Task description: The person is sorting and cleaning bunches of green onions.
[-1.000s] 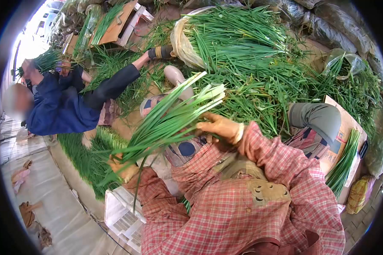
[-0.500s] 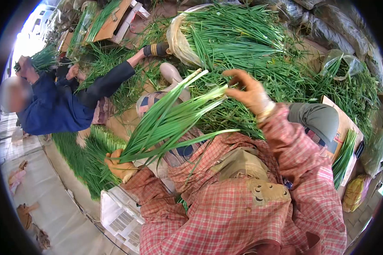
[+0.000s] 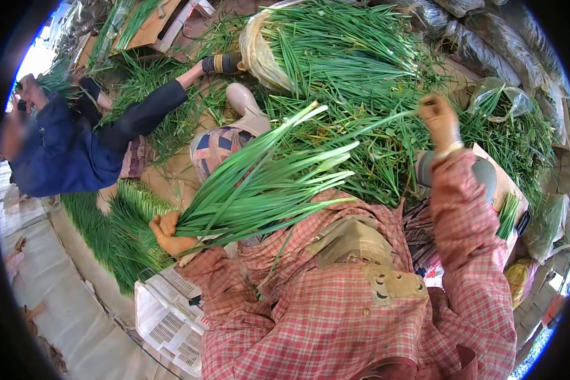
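My left hand [image 3: 172,235], in what looks like a tan glove, is closed around the leafy end of a bunch of garlic chives [image 3: 259,183]. The pale stem ends of the bunch fan out to the upper right, above my lap. Farther right, my right hand [image 3: 440,120] is raised with its fingers pinched on one long green chive leaf [image 3: 383,121]. That leaf stretches from the hand back toward the bunch. Loose chive leaves and trimmings [image 3: 386,152] lie in a heap beneath.
A large pile of chives [image 3: 342,47] spills from a plastic wrap [image 3: 263,54] ahead. Bundled chives [image 3: 117,234] lie at left beside a white printed box [image 3: 171,316]. A co-worker in a blue jacket [image 3: 76,149] sits at left, one leg stretched out. Plastic-wrapped bales [image 3: 487,50] stand at the back right.
My right hand has moved away from the bunch's stem ends, up and to the right, drawing out a leaf. The bunch stays in my left hand, its stems more spread.
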A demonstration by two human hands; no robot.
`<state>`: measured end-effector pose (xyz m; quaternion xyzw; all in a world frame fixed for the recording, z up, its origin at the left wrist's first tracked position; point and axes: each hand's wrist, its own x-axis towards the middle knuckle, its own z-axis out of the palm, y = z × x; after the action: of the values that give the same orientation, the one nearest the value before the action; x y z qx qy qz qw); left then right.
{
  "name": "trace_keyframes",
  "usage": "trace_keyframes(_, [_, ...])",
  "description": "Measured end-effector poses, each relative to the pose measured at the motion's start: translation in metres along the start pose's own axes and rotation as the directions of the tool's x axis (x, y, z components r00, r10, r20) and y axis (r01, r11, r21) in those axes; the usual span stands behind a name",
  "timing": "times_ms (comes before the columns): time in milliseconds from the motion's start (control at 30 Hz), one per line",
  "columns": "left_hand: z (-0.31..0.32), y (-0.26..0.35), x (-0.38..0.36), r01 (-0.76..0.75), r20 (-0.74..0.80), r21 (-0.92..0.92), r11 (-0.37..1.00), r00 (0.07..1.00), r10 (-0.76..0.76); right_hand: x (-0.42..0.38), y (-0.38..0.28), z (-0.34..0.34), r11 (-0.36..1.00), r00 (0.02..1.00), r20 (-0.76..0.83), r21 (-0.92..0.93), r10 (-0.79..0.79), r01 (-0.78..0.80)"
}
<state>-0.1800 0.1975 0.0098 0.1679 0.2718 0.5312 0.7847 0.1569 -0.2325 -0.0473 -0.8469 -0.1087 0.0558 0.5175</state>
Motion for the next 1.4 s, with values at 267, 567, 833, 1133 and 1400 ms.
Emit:
trace_keyframes(267, [-0.029,0.017,0.003,0.041,0.029,-0.081,0.996,0.999,-0.039,-0.025,-0.075,0.043,0.981,0.934,0.354,-0.164,-0.038,0.102])
trace_keyframes(567, [-0.043,0.017,0.003,-0.005,-0.03,-0.016,1.0,1.0,0.005,-0.07,-0.067,0.104,0.742,0.821,0.521,0.45,0.233,-0.496])
trace_keyframes(833, [-0.028,0.009,0.005,0.016,0.194,-0.03,0.999,0.981,-0.01,0.015,-0.076,0.007,0.701,0.906,0.143,-0.589,-0.399,0.402])
trace_keyframes(1133, [-0.027,0.021,0.017,0.194,0.541,-0.096,0.976,0.834,-0.113,-0.001,-0.143,0.191,0.996,0.556,0.826,0.09,-0.087,0.023])
trace_keyframes(1400, [-0.049,0.03,0.018,0.141,0.348,-0.002,0.99,0.928,-0.132,-0.026,-0.139,0.15,0.992,0.327,0.937,0.119,-0.122,0.028])
